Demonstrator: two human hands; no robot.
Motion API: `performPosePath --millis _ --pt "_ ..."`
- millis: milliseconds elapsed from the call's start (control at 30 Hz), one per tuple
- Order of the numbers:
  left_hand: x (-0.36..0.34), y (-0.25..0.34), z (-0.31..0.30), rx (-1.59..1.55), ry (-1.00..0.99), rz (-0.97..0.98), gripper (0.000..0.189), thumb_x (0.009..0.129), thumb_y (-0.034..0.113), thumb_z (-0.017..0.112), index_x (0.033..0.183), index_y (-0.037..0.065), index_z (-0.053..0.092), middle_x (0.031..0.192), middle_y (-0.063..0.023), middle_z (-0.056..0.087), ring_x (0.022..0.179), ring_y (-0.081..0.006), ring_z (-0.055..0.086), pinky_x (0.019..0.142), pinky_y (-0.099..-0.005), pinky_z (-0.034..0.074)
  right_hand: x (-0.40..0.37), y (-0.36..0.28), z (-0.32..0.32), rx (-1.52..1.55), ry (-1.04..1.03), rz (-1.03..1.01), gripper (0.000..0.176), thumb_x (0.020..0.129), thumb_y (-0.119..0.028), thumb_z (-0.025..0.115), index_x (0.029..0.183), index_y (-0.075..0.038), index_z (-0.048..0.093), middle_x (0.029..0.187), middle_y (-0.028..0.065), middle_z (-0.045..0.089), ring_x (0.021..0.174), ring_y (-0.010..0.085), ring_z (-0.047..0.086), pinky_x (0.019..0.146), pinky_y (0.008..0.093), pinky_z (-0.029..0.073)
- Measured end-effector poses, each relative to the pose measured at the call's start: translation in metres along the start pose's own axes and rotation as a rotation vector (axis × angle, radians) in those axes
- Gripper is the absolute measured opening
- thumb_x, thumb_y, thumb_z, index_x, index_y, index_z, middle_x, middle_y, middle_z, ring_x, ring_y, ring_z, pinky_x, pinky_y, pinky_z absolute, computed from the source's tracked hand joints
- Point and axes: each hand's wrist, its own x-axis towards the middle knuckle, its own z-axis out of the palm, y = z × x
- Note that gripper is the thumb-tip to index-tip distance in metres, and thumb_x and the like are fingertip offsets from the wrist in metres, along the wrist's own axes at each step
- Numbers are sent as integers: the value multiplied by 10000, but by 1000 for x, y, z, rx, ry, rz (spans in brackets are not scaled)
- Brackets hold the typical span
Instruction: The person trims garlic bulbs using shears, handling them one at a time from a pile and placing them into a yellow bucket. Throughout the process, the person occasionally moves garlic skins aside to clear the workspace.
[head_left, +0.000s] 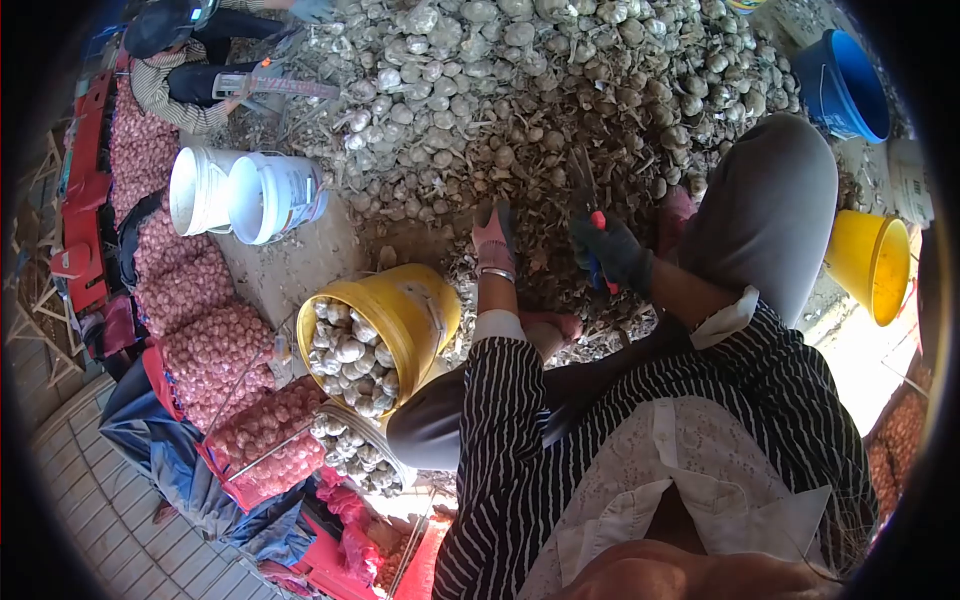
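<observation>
Right hand (614,251): grip wrapped round red-handled shears (598,220), blades toward the garlic heap (560,90) in front. Left hand (493,236), pink-gloved, at the heap's near edge; cannot tell whether its grip pinches anything.

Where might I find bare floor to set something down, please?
Bare floor shows between the white buckets and garlic-filled yellow bucket. Garlic bulbs and dry debris crowd around the left hand and right hand.
</observation>
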Motion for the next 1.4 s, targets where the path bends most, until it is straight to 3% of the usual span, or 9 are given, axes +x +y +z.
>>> performPosePath --millis 100,267,567,667,767,900,1000,1267,1400 --pt "37 23 41 305 312 69 544 874 429 590 1246 35 538 1177 -120 594 989 -249 607 816 -401 522 -1 -1 -2 42 -44 -18 176 876 -235 649 943 -100 560 745 -16 536 594 101 515 516 260 449" --pt "47 65 130 1008 728 -408 758 814 578 579 1329 38 449 1261 -156 554 1089 -314 584 859 -456 531 -8 -9 6 24 6 -69 185 870 -211 660 976 -105 551 731 -30 518 638 62 507 572 241 449" --pt "65 31 77 865 668 -90 651 846 455 615 1318 33 466 1248 -158 566 1126 -335 555 913 -461 508 18 17 -8 -385 51 -379 279 850 -213 674 1050 -70 542 733 -1 520 676 96 481 619 293 443" --pt "24 16 43 -219 62 71 486 841 215 666 1250 7 505 1028 -121 645 968 -283 630 802 -364 555 1 -7 -5 -659 81 -427 355 839 -272 678 1105 -86 532 740 72 572 684 177 563 649 343 466" --pt "-53 25 54 -266 -49 278 446 842 130 641 1245 13 492 1054 -106 613 1004 -219 606 864 -330 527 -14 -27 -1 -962 132 -490 445 835 -344 654 1176 -104 499 811 167 622 760 312 623 688 415 476" --pt "-101 20 52 149 -273 607 415 891 -32 467 1300 33 450 1299 -132 506 1152 -247 537 995 -397 459 -29 -42 3 -1297 75 -585 614 804 -277 658 1334 -101 405 864 192 621 780 373 612 686 450 480" --pt "-133 24 57 -160 -217 422 459 883 -87 423 1331 18 427 1355 -156 459 1179 -260 521 1002 -384 458 -43 -51 6 -1569 65 -678 540 792 -320 636 1242 -86 450 921 203 636 860 375 619 734 470 474" --pt "-189 26 38 482 -132 655 425 855 -32 569 1273 5 508 1166 -101 613 1032 -183 599 906 -307 486 -59 -38 -1 -1801 -55 -905 623 739 -285 651 1302 -90 470 1021 181 617 867 358 614 748 470 469" --pt "-208 33 48 669 -199 635 421 833 33 626 1241 0 525 1142 -87 626 1014 -165 600 883 -290 475 -70 -41 0 -1925 -156 -559 663 710 -267 669 1309 -73 463 1026 185 617 900 358 612 764 466 469"
